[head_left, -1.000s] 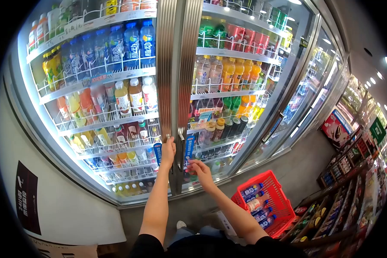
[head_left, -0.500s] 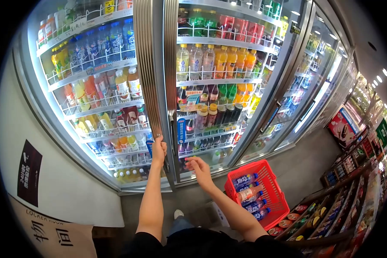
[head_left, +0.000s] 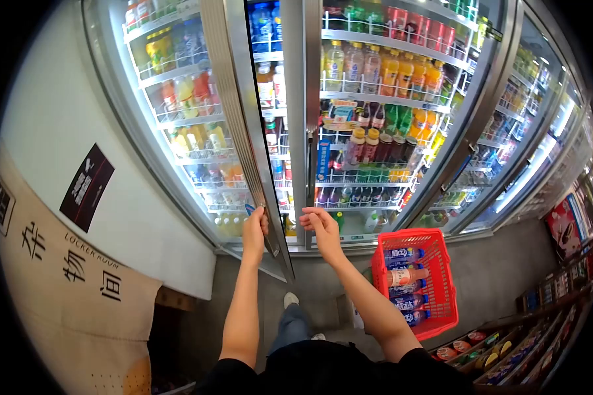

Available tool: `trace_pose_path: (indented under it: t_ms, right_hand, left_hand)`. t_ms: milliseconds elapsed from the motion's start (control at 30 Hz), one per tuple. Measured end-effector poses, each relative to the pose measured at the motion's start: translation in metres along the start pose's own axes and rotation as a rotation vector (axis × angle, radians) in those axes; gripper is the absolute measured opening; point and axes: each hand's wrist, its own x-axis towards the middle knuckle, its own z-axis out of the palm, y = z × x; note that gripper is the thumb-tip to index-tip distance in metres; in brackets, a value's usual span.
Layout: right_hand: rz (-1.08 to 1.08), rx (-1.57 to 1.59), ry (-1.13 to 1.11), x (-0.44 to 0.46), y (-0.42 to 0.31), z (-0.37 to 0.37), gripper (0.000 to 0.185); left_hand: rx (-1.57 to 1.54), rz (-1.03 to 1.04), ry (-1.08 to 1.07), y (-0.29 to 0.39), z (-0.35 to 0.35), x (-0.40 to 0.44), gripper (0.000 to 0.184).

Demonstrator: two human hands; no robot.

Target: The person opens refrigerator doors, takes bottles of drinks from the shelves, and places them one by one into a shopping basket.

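Cooler door ajar, left hand clasped on its edge (right hand nearby, half-open, loosely curled).

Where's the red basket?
In the head view, the red basket is right of centre in the lower half, beside the person's right forearm and in front of a glass fridge door.

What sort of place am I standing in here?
Most likely a convenience store or small supermarket: there's a lit, glass-doored drinks cooler stocked with bottles, a red shopping basket holding more, and packaged goods racked at lower right.
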Motion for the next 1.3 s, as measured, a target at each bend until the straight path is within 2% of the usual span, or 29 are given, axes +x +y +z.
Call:
trace_pose_path:
  t_ms: [33,100,133,200,233,300,367,433,567,667,767,967,1300]
  right_hand:
    - [0.002,0.006,-0.036,-0.001,0.002,0.006,0.026]
    - [0.009,0.016,-0.078,-0.002,0.003,0.017,0.027]
    - [0.01,0.021,-0.089,-0.001,0.004,0.023,0.027]
    - [0.016,0.019,-0.116,0.003,0.004,0.034,0.027]
    - [0.015,0.044,-0.127,0.006,0.009,0.04,0.026]
    - [0.022,0.074,-0.148,0.009,0.011,0.048,0.025]
    - [0.029,0.098,-0.155,0.011,0.008,0.055,0.024]
    - [0.024,0.118,-0.149,0.014,0.005,0.058,0.024]
    - [-0.003,0.064,-0.089,0.025,-0.009,0.06,0.025]
    - [-0.003,0.037,-0.084,0.036,-0.008,0.064,0.025]
    - [-0.011,0.061,-0.088,0.042,-0.004,0.077,0.025]
    - [0.025,0.043,-0.19,0.04,0.002,0.108,0.025]
    - [0.11,0.115,-0.299,0.042,0.034,0.152,0.024]
  left_hand:
    - [0.003,0.01,0.021,0.012,-0.001,-0.021,0.038]
    - [0.376,0.398,0.552,0.042,0.008,-0.063,0.014]
    - [0.379,0.408,0.573,0.048,0.002,-0.072,0.014]
    - [0.572,0.892,0.886,0.058,-0.01,-0.084,0.01]
    - [0.576,0.9,0.902,0.062,-0.013,-0.089,0.01]
    - [0.585,1.233,0.475,0.065,-0.008,-0.099,0.011]
    - [0.62,1.056,0.049,0.084,0.009,-0.095,0.016]
    - [0.429,0.533,-0.095,0.073,0.016,-0.062,0.018]
    - [0.134,0.199,-0.079,0.061,-0.003,0.01,0.026]
    - [0.17,0.133,0.129,0.062,-0.017,0.013,0.027]
    - [0.167,0.136,0.15,0.05,-0.036,0.002,0.026]
    - [0.167,0.148,0.236,0.072,-0.061,-0.024,0.023]
    - [0.197,0.153,0.441,0.098,-0.176,-0.068,0.024]
